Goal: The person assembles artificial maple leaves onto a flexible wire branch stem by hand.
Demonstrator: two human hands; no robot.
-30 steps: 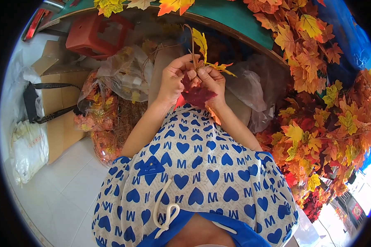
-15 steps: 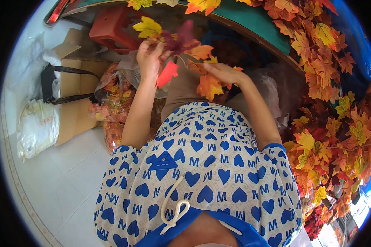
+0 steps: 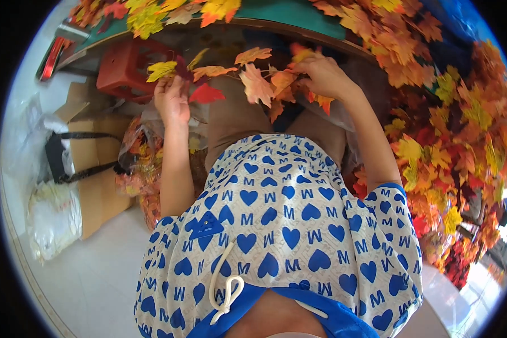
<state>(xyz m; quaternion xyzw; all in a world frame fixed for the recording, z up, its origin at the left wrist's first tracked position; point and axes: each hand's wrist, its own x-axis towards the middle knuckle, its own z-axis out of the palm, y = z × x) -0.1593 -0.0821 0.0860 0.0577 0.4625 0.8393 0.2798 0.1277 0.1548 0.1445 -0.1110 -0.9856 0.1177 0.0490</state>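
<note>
**Both hands on a strand of autumn leaves**

The left hand (image 3: 172,100) is raised with its fingers closed on one end of a garland of artificial maple leaves (image 3: 253,76); a yellow leaf (image 3: 161,70) and a red leaf (image 3: 206,93) hang right by that grip. The right hand (image 3: 323,76) pinches the other end of the same garland, fingers curled among orange leaves. The strand stretches between the two hands, in front of the person's knees and below the edge of the green tabletop (image 3: 276,12). Loose leaves in orange, yellow and red lie on that tabletop, and a big heap of leaf garlands (image 3: 462,129) fills the space at the person's right. To the left, on the pale floor (image 3: 90,281), stand a cardboard box (image 3: 96,169) with a black strap across it, a white plastic bag (image 3: 53,219), and a clear bag of more leaves (image 3: 138,158). A red stool (image 3: 124,67) sits under the tabletop.
</note>
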